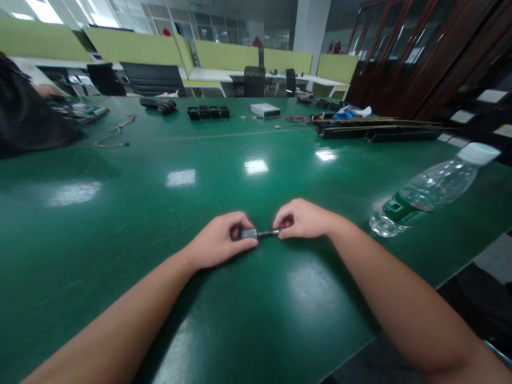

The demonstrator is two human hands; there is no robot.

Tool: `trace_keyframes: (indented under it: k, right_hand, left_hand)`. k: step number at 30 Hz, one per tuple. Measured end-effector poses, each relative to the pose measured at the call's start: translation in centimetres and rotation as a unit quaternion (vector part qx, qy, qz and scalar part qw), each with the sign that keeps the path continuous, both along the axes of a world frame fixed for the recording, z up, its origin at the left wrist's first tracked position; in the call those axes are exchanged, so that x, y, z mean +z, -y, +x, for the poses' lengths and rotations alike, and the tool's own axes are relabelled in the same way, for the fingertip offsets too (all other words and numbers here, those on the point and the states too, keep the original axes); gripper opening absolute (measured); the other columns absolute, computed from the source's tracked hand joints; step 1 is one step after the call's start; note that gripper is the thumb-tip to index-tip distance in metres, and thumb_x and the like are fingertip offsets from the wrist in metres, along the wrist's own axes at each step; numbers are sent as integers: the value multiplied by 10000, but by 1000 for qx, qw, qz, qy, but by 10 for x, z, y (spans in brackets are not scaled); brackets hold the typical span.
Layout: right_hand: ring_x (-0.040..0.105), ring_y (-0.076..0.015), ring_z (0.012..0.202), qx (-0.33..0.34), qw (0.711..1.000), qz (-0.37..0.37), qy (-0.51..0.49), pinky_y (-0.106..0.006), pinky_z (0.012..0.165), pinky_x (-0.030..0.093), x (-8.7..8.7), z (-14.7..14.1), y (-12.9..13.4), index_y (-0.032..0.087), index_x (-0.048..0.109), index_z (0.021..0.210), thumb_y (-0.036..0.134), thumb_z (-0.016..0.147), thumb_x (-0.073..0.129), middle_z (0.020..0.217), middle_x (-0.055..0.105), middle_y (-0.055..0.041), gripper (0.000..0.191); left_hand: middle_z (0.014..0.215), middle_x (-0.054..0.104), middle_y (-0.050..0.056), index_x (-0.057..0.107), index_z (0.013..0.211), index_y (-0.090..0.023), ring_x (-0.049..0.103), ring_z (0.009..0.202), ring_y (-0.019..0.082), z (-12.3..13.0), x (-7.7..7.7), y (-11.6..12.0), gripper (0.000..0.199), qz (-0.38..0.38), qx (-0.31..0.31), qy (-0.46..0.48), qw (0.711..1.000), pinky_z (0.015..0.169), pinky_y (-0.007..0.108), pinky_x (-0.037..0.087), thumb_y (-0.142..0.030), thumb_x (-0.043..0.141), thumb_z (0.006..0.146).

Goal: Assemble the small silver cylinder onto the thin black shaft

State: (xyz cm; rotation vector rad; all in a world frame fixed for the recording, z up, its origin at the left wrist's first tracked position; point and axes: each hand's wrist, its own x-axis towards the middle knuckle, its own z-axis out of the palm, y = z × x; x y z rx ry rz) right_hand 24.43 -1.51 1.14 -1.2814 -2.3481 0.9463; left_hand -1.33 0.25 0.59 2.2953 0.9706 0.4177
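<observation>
A small slim metal piece (pixel 249 234), with a silver cylinder at its left and a thin dark shaft to the right, lies level between my two hands, at or just above the green tabletop. My left hand (pixel 218 241) is closed, thumb and fingers around the silver cylinder. At the other end, my right hand (pixel 306 220) pinches the tip of the shaft between thumb and fingertips. The fingers cover both ends, so its exact kind cannot be made out.
A clear plastic bottle (pixel 424 200) with a green label and white cap stands right of my right forearm. Along the far side of the green table (pixel 120 224) are black blocks (pixel 208 112), a white box (pixel 264 110), long dark strips (pixel 360 131) and a cable (pixel 114 136). A dark bag (pixel 32 112) is at left.
</observation>
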Motion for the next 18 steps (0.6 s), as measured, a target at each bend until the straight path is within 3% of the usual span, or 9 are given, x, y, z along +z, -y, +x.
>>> trace_keyframes:
  k: [9,18]
  right_hand:
    - [642,-127,706,-36,998,-6,49,-228,649,461,7,8,-1,163,779,934,193,715,756,812,739,-20,222]
    - [625,-122,688,-25,999,-28,26,-228,641,453,10,9,-1,159,780,943,195,720,756,800,734,-25,228]
  left_hand:
    - [725,587,-6,665,886,-179,528,650,151,-2,1,1,300,1,2,-4,1000,592,252,395,-466,695,805]
    - [714,581,-7,672,888,-180,526,642,149,-1,0,1,300,3,5,-8,1000,585,247,391,-465,693,796]
